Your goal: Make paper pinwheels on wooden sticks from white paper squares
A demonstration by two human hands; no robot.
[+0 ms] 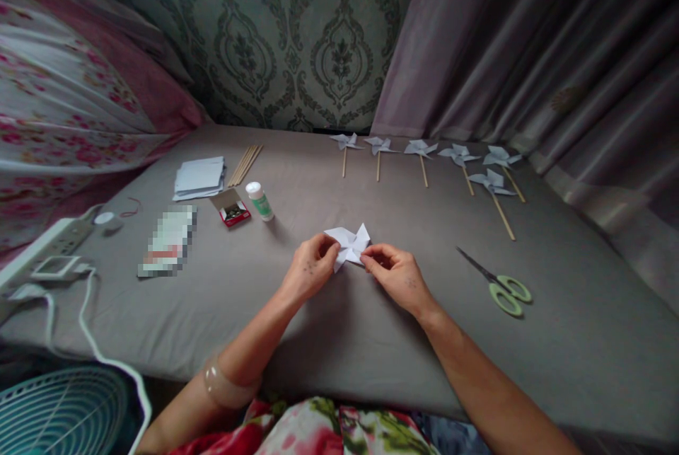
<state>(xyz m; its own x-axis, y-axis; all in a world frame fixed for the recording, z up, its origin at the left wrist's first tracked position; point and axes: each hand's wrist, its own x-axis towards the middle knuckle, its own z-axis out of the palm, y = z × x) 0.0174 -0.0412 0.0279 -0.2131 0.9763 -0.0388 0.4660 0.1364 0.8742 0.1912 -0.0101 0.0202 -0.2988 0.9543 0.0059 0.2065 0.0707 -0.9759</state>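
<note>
A white paper pinwheel [351, 245] with folded blades is held just above the grey cloth, in front of me. My left hand [314, 265] pinches its left side between thumb and fingers. On the opposite side, my right hand [397, 272] grips a blade near the lower right edge with its fingertips. No stick shows on this pinwheel. Ahead and to the left stand a glue bottle [259, 202] with a white cap and an open small red box [234, 215] holding small dark pieces. Several wooden sticks [245, 165] lie beside a stack of white paper [199, 177].
Several finished pinwheels on sticks [423, 151] line the back right. Green-handled scissors [501, 287] lie to my right. At the left are a blurred-out item [168, 241], a power strip [53, 246] with white cables, and a fan [64, 412] below the edge.
</note>
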